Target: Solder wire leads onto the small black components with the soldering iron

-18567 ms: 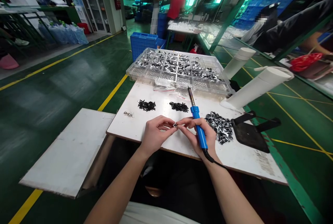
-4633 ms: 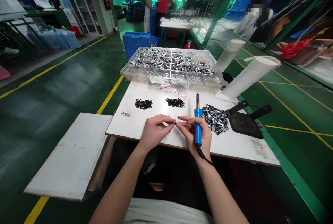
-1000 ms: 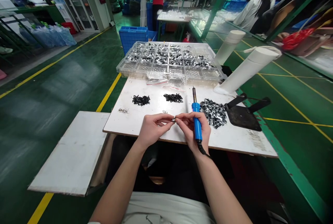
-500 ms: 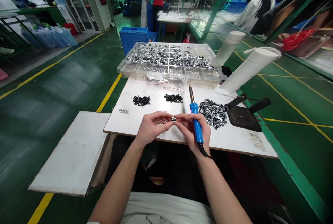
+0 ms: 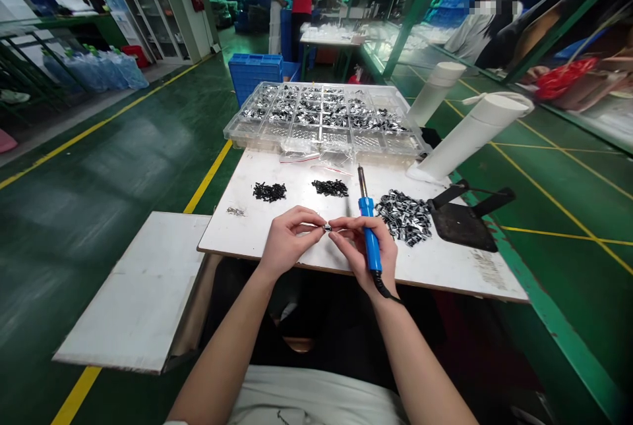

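Silvery metal is glinting in the left hand (image 5: 289,240), whose thumb and fingers are pinching a small part (image 5: 327,228) above the bench (image 5: 237,234), by its near edge. The right hand (image 5: 366,247) is meeting it with its fingertips while also clasping a blue soldering iron (image 5: 370,237), tip aiming at the far edge. Offering so little to grip, the part could be slipping out if the pinch is loosening. A turning wrist might be swinging the tip, if hot, into the plastic bags (image 5: 299,155) beyond.

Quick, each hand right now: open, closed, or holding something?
Left hand: closed, pinching a small shiny part.
Right hand: closed, holding a blue soldering iron; whether it also pinches that part is unclear.
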The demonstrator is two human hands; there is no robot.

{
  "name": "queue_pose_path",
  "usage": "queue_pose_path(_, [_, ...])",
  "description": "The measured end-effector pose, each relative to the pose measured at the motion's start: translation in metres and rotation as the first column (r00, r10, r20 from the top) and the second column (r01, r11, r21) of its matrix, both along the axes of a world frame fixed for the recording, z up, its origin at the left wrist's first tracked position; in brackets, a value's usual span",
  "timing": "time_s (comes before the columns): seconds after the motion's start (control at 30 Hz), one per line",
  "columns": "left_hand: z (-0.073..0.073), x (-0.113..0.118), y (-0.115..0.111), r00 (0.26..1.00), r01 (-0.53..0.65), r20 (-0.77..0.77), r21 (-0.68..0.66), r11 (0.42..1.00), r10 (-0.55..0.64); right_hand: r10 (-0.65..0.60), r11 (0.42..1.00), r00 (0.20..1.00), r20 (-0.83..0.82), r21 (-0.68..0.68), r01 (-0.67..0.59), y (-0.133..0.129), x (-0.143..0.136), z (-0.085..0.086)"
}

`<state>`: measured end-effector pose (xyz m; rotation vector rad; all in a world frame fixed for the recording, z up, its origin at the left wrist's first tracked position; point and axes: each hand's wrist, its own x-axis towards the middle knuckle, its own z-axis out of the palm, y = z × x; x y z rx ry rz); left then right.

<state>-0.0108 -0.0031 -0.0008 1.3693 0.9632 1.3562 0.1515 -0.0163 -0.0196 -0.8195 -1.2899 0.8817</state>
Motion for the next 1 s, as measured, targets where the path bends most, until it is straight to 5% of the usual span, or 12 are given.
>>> queue_pose_path(0.27, [-0.0008, 0.0009, -0.0003, 0.999, 0.022, 0.037, -0.235, 0.972, -0.014, -0.062, 0.997, 0.991, 0.117, 0.046, 0.057, -0.0031, 0.0004, -0.0023])
queue_pose_path(1.0, [-0.0004, 0.0011, -0.0043, 0.995, 0.046, -0.078, -0.133, 0.99, -0.057, -0.086, 0.994, 0.996, 0.025, -0.067, 0.087, 0.0017, -0.0008, -0.0019])
